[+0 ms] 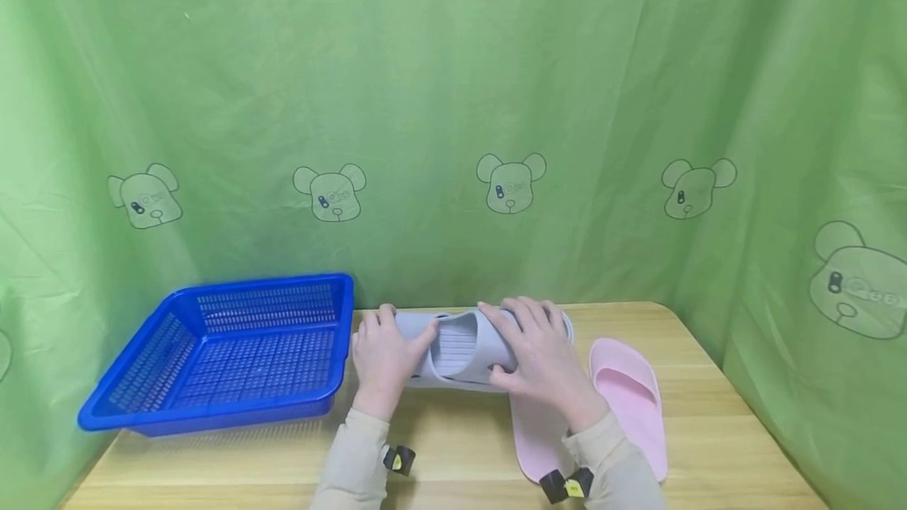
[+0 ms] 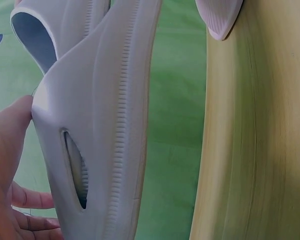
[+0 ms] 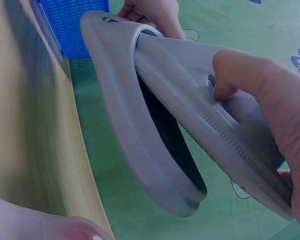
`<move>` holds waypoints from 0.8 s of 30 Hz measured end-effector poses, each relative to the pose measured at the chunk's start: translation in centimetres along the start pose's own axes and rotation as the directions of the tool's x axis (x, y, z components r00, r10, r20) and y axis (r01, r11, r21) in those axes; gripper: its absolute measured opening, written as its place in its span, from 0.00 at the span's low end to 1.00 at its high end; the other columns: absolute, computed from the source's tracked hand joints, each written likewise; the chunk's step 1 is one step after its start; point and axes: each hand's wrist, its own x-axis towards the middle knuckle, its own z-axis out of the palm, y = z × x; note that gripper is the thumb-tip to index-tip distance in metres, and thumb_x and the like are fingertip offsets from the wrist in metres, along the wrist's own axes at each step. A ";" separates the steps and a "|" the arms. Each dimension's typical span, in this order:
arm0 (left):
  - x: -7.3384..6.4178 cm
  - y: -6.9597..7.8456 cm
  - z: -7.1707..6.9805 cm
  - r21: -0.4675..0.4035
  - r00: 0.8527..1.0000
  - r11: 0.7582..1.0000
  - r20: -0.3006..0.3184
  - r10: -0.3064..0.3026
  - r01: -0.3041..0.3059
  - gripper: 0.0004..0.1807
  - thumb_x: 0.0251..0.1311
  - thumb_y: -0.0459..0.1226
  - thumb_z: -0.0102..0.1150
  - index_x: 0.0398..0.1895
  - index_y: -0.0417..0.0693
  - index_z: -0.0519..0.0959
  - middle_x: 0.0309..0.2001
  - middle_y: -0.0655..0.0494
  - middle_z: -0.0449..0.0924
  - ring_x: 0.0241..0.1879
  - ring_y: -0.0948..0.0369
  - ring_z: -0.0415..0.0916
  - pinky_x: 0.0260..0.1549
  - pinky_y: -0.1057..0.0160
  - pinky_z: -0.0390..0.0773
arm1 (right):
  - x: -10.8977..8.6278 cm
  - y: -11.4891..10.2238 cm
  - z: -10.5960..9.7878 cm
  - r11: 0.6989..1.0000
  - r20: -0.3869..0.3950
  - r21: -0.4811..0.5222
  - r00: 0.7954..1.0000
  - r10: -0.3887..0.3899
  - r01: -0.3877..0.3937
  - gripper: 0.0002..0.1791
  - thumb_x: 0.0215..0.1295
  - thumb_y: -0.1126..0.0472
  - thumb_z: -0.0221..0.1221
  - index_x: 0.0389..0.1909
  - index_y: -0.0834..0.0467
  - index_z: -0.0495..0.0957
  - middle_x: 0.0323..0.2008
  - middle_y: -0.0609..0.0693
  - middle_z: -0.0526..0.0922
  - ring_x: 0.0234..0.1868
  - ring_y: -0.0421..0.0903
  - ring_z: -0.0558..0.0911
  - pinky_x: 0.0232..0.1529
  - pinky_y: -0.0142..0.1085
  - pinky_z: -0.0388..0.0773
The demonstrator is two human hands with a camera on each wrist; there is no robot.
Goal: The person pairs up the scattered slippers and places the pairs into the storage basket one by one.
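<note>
Two light grey slippers [image 1: 489,349] are held crosswise over the back of the table, one partly tucked into the other's strap opening. My left hand [image 1: 383,352] grips the left slipper [image 2: 100,115], its thumb on the strap's edge. The right slipper [image 3: 190,95] is in my right hand [image 1: 542,352], with the thumb pressed at the strap's side slot in the right wrist view. My palms hide parts of both slippers. A pink slipper [image 1: 627,408] lies right of my right hand; another pink slipper [image 1: 534,431] lies partly beneath that forearm.
On the left of the table stands a blue plastic basket [image 1: 333,404] with mesh walls. The wooden tabletop [image 1: 716,415] has a rounded back right corner. Green printed curtains [image 1: 425,101] hang behind and at both sides.
</note>
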 end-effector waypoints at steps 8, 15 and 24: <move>0.1 0.0 -0.1 0.009 1.000 1.000 0.003 0.003 -0.003 0.40 0.44 0.67 0.62 0.41 0.39 0.76 0.33 0.42 0.78 0.32 0.47 0.76 0.30 0.53 0.71 | 0.0 0.0 0.5 1.000 -0.024 0.000 1.000 -0.009 0.009 0.46 0.37 0.46 0.63 0.66 0.50 0.70 0.53 0.58 0.77 0.55 0.56 0.74 0.58 0.56 0.64; -0.1 0.2 -0.1 0.002 1.000 1.000 0.015 0.013 -0.013 0.39 0.44 0.68 0.63 0.39 0.40 0.75 0.32 0.43 0.77 0.33 0.48 0.76 0.30 0.54 0.72 | 0.1 -0.2 0.7 1.000 -0.026 -0.022 0.999 -0.020 0.019 0.46 0.37 0.45 0.62 0.66 0.51 0.70 0.52 0.58 0.78 0.55 0.57 0.74 0.57 0.57 0.65; -0.1 0.3 -0.3 0.021 1.000 1.000 -0.003 0.019 -0.019 0.39 0.42 0.67 0.64 0.37 0.40 0.75 0.31 0.43 0.77 0.32 0.47 0.76 0.29 0.53 0.72 | 0.0 -0.4 1.0 0.999 -0.049 -0.040 0.999 -0.018 0.016 0.46 0.36 0.44 0.62 0.65 0.51 0.71 0.52 0.57 0.78 0.54 0.56 0.75 0.56 0.58 0.67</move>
